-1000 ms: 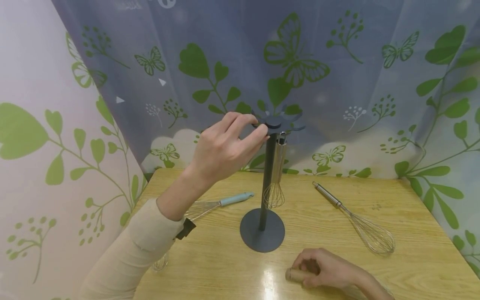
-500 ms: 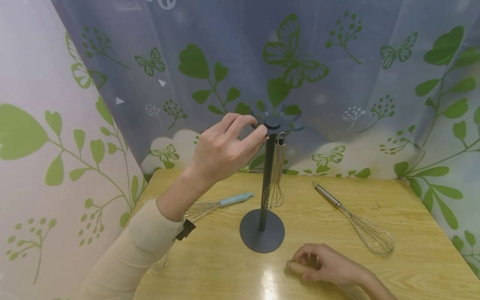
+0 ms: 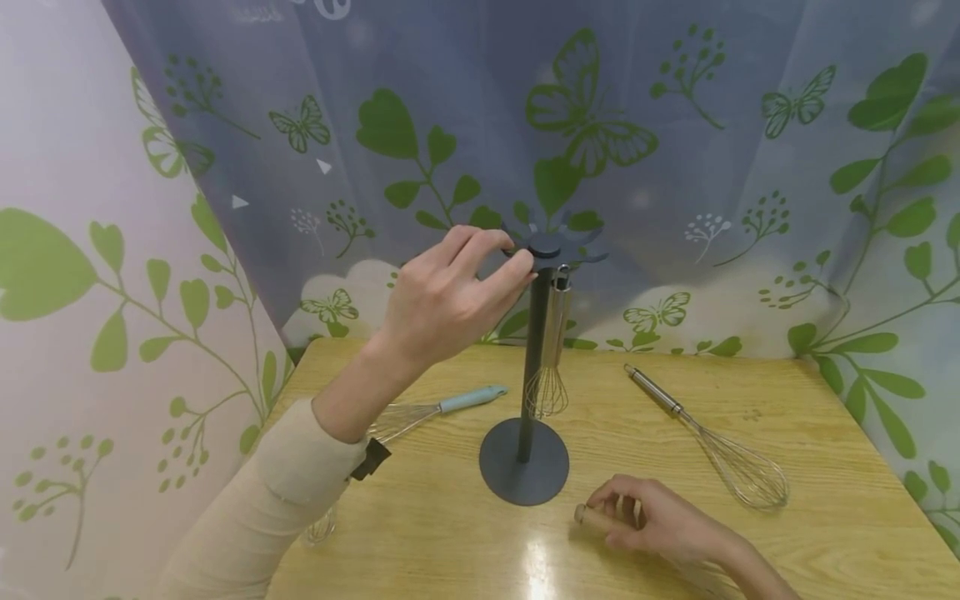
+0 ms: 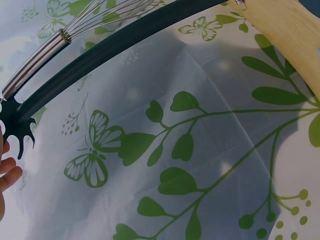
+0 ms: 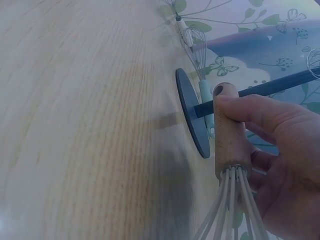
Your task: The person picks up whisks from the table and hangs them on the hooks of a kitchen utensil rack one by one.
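My left hand (image 3: 450,292) is at the top of a dark upright utensil stand (image 3: 534,350), with thumb and forefinger pinching the edge of its hooked crown. From one of the hooks hangs a small metal whisk (image 3: 556,329), its wire end down. In front of the stand, low over the table, my right hand (image 3: 667,525) holds a whisk by its wooden handle (image 5: 232,145). The right wrist view shows the thumb on that handle and the pale wires (image 5: 232,205) pointing back toward the camera. In the left wrist view only fingertips (image 4: 10,175) show, beside the hooks.
On the wooden table (image 3: 450,550), a blue-handled whisk (image 3: 472,398) lies left of the stand, partly behind my left forearm. A steel whisk (image 3: 705,433) lies to the right. More whisk wires (image 3: 322,527) show beside my left sleeve. A patterned curtain (image 3: 480,108) closes the back.
My right hand has risen a little with the wooden-handled whisk and shifted toward the stand. The left hand and the stand have stayed in place.
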Tool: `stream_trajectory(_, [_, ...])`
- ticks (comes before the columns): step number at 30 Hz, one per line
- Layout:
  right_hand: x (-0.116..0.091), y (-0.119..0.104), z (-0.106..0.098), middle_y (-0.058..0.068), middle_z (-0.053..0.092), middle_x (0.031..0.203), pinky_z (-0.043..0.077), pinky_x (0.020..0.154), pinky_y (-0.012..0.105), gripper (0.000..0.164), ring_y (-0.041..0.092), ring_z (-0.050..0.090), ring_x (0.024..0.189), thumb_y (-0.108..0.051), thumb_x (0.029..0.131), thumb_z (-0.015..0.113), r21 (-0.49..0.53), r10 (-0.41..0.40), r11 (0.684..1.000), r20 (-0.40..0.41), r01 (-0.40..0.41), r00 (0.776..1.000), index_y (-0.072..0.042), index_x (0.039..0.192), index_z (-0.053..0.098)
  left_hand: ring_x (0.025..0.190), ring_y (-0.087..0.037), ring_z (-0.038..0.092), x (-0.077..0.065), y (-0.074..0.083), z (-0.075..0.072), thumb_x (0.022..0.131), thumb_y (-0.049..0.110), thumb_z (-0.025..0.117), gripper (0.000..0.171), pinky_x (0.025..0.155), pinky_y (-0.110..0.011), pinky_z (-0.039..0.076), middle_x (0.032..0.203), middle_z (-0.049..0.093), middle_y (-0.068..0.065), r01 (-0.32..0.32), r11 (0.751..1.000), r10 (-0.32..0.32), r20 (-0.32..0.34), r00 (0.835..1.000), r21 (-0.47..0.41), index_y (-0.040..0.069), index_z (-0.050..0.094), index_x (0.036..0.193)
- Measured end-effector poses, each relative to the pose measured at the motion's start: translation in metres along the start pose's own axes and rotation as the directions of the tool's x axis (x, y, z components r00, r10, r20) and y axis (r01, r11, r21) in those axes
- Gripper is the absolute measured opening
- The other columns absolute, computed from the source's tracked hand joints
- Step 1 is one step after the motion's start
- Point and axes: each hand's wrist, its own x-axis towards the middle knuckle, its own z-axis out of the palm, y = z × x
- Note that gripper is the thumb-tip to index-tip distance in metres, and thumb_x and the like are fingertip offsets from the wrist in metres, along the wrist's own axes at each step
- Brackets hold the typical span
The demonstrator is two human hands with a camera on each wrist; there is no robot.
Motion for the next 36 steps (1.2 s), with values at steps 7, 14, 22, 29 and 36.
stream_trajectory(7, [0.002,-0.002,-0.003,0.002,0.067,0.103,0.053,0.063,0.021,0.037,0.000,0.059,0.082,-0.019,0.094,0.081,-0.004,-0.001,1.000,-0.024,0.001,1.000,-0.012,0.127,0.067,0.082,-0.025,0.068,0.000,-0.001,0.000,0.099,0.022,0.075,0.009,0.062,-0.029,0.058,0.095,0.070,-0.008,-0.001,1.000,0.001,-0.004,1.000,-0.003,0.014,0.071,0.099])
stream_trajectory(14, [0.003,-0.007,-0.005,0.003,0.065,0.102,0.054,0.061,0.022,0.037,0.000,0.059,0.080,-0.017,0.092,0.082,-0.009,-0.014,1.000,-0.071,0.013,0.997,-0.013,0.125,0.068,0.081,-0.025,0.068,0.000,0.000,0.000,0.099,0.022,0.075,0.009,0.062,-0.029,0.058,0.095,0.070,-0.009,0.001,1.000,-0.001,-0.001,1.000,-0.004,0.014,0.071,0.099])
stream_trajectory(22, [0.005,-0.009,-0.007,0.001,0.065,0.100,0.054,0.061,0.023,0.036,0.001,0.059,0.078,-0.016,0.092,0.082,-0.025,-0.005,1.000,-0.107,0.002,0.994,-0.018,0.124,0.067,0.082,-0.026,0.068,0.000,0.000,0.001,0.098,0.020,0.077,0.009,0.062,-0.029,0.059,0.095,0.070,-0.009,0.003,1.000,-0.003,-0.010,1.000,-0.014,0.013,0.071,0.100])
stream_trajectory(29, [0.008,-0.012,-0.009,0.003,0.064,0.102,0.053,0.060,0.023,0.037,0.004,0.059,0.078,-0.015,0.092,0.083,-0.028,-0.039,0.999,-0.139,0.035,0.990,-0.017,0.126,0.067,0.081,-0.025,0.068,0.001,-0.001,0.000,0.099,0.021,0.075,0.008,0.062,-0.029,0.059,0.095,0.070,-0.009,0.001,1.000,-0.001,-0.007,1.000,-0.011,0.013,0.071,0.099])
stream_trajectory(36, [0.013,-0.015,-0.008,0.002,0.064,0.100,0.053,0.060,0.022,0.039,0.003,0.059,0.078,-0.015,0.091,0.083,-0.057,-0.072,0.996,-0.194,0.062,0.978,-0.019,0.126,0.067,0.082,-0.025,0.069,0.000,-0.001,0.000,0.099,0.021,0.075,0.008,0.062,-0.029,0.058,0.095,0.070,-0.009,0.004,1.000,-0.004,-0.002,1.000,-0.013,0.014,0.071,0.100])
